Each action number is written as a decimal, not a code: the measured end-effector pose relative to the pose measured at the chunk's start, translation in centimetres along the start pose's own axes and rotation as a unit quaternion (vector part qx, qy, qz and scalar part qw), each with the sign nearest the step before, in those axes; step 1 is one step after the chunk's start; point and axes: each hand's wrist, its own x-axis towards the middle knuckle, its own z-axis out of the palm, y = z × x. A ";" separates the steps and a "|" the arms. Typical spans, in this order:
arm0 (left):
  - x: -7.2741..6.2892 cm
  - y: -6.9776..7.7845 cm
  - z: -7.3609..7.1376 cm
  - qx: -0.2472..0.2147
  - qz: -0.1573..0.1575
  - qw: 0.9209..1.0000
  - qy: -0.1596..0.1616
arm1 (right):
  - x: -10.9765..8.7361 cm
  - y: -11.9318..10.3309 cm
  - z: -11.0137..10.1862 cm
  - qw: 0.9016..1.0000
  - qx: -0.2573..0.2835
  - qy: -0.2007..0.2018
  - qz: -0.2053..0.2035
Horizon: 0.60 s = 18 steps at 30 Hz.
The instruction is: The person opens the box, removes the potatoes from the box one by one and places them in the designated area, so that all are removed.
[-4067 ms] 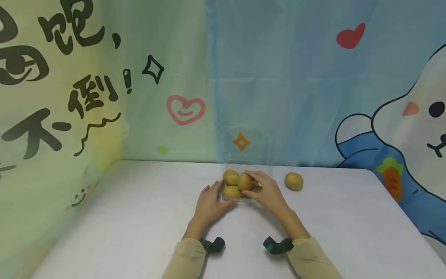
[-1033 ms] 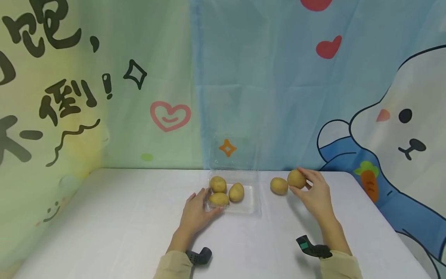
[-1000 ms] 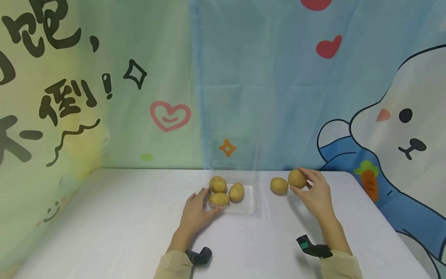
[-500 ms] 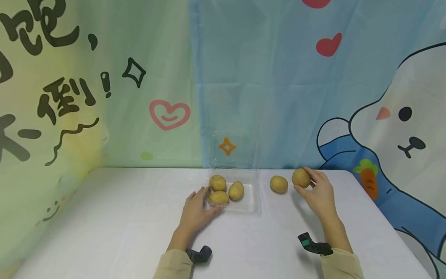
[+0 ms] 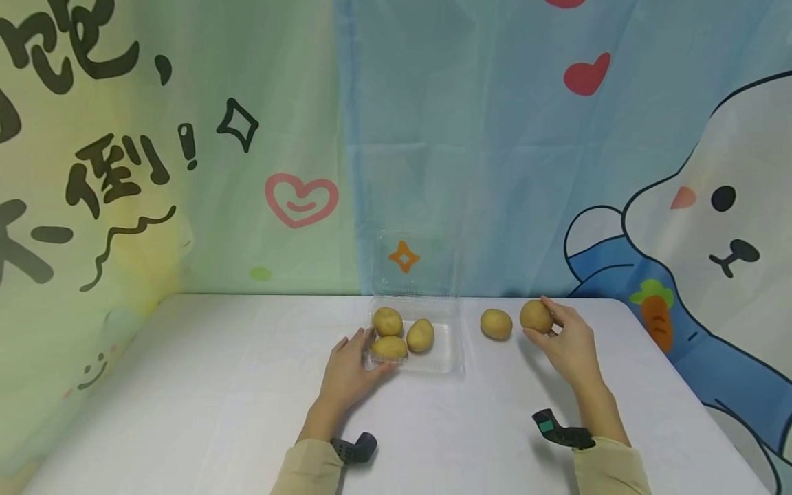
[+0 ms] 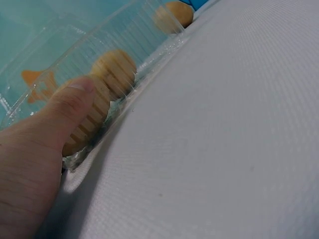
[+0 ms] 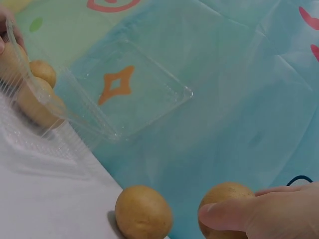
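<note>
A clear plastic clamshell box point(image 5: 447, 347) stands with its lid point(image 5: 427, 271) raised at the back. Inside it, toward the left, sit three potatoes: one at the back point(image 5: 387, 322), one in front point(image 5: 389, 347), one to the right point(image 5: 420, 335). My left hand point(image 5: 349, 371) grips the box's front left corner, its thumb point(image 6: 75, 99) along the front wall. On the table right of the box lies another potato point(image 5: 496, 324). Just right of that, my right hand point(image 5: 566, 344) holds a potato point(image 5: 535, 316) between thumb and fingers, a small gap from its neighbour.
The white table point(image 5: 458, 433) ends at a back edge close behind the box and potatoes. A printed cloth backdrop point(image 5: 495, 137) hangs behind it. Dark wrist cameras point(image 5: 355, 448) are strapped at both cuffs.
My right hand has gone from the box to the right, where it holds a potato beside the loose one. Lately it shifted slightly farther right. The left hand stays on the box.
</note>
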 end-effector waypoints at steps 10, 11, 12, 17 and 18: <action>0.1 -0.1 0.1 0.006 -0.002 1.000 -0.002 | 0.2 0.5 0.3 1.000 -0.001 0.010 0.022; 0.1 -0.1 0.1 0.006 -0.002 1.000 -0.003 | 0.2 0.6 0.3 1.000 -0.003 0.008 0.024; 0.2 -0.1 0.1 0.007 -0.002 1.000 -0.003 | 0.2 0.5 0.3 1.000 -0.007 0.004 0.025; 0.2 -0.1 0.1 0.008 0.006 1.000 0.002 | 0.2 0.7 0.4 0.999 -0.020 -0.008 0.031; 0.2 -0.1 0.1 0.009 0.008 1.000 0.003 | 0.2 0.7 0.5 0.999 -0.020 -0.008 0.029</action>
